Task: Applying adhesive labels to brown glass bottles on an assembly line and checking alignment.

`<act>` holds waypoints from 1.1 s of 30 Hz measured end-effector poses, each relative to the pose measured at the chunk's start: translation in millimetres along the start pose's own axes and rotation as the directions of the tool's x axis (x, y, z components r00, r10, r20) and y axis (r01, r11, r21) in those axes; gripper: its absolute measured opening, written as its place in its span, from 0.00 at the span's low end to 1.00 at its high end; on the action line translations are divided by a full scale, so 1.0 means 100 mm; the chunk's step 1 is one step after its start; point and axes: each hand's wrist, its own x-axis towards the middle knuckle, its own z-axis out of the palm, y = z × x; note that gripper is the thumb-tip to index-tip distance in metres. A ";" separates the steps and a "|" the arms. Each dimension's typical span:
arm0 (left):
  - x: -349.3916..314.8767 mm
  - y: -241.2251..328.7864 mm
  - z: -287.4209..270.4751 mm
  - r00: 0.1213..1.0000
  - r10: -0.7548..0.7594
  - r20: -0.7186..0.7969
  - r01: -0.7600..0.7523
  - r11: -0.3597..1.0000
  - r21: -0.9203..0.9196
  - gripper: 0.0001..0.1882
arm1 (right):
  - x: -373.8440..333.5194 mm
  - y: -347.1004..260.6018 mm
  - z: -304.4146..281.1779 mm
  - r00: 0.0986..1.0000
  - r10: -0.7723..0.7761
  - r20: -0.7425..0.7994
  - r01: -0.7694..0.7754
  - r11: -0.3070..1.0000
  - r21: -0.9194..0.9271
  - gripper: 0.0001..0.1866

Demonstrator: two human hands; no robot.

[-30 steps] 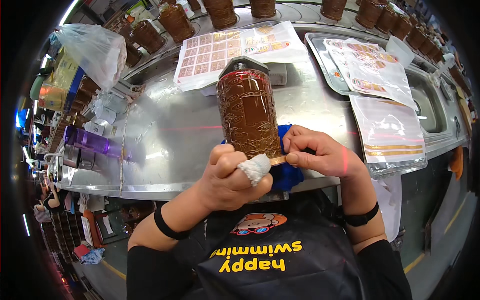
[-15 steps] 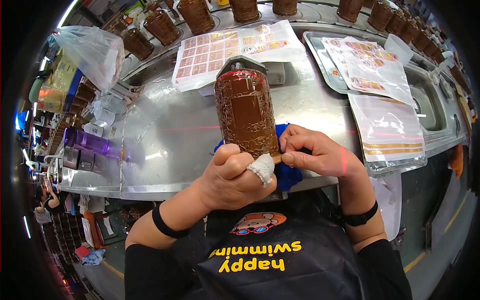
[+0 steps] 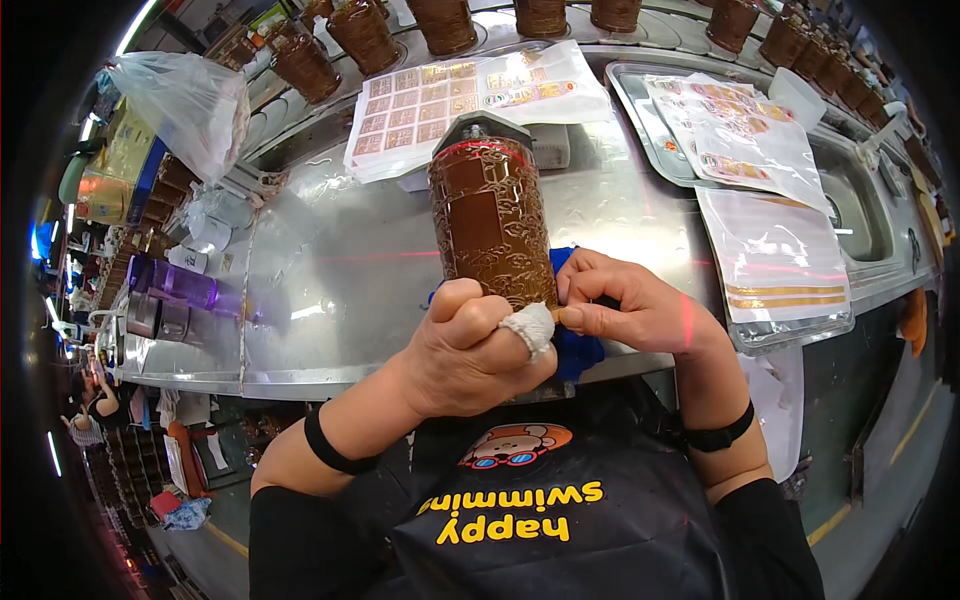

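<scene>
In the head view, a brown embossed jar [image 3: 492, 225] with a dark lid stands tilted away from the person over the near middle of the steel surface [image 3: 330, 290], its base lifted toward the body, so one plain square panel on its side faces up to the eyes. The left hand [image 3: 470, 350] is clenched round the jar's lower end, one finger wrapped in white tape, and seems to carry the jar's weight and steady it at that angle. The right hand [image 3: 635, 310] is half curled, thumb and forefinger pinched together on something small at the jar's bottom edge; what it pinches is too small to tell. A blue cloth [image 3: 575, 345] lies under both hands on the near edge, likely as a pad for the jar. Sheets of stickers [image 3: 450, 95] lie just beyond the jar, within reach, and more sheets fill a metal tray [image 3: 640, 110] to the right, beside a sink [image 3: 860, 215]. A row of like jars [image 3: 440, 20] stands along the far edge, and a clear plastic bag [image 3: 180, 105] sits far left.
</scene>
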 end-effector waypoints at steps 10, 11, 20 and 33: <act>-0.11 0.05 -0.02 0.994 -0.084 -0.067 0.084 0.996 -0.003 0.11 | -0.01 -0.02 0.01 1.000 0.006 -0.009 -0.006 1.000 -0.008 0.14; -0.11 0.05 -0.01 0.996 -0.070 -0.053 0.069 0.997 -0.014 0.11 | -0.01 -0.01 0.02 1.000 0.000 -0.015 0.000 1.000 0.004 0.13; -0.28 0.08 0.01 0.976 -0.180 -0.118 0.185 0.982 0.031 0.09 | -0.05 0.01 0.21 0.964 -0.196 -0.181 0.145 0.954 -0.261 0.12; -0.08 0.11 -0.07 0.970 -0.219 -0.103 0.209 0.973 -0.096 0.11 | -0.03 0.08 0.23 0.948 -0.237 -0.212 0.176 0.946 -0.272 0.11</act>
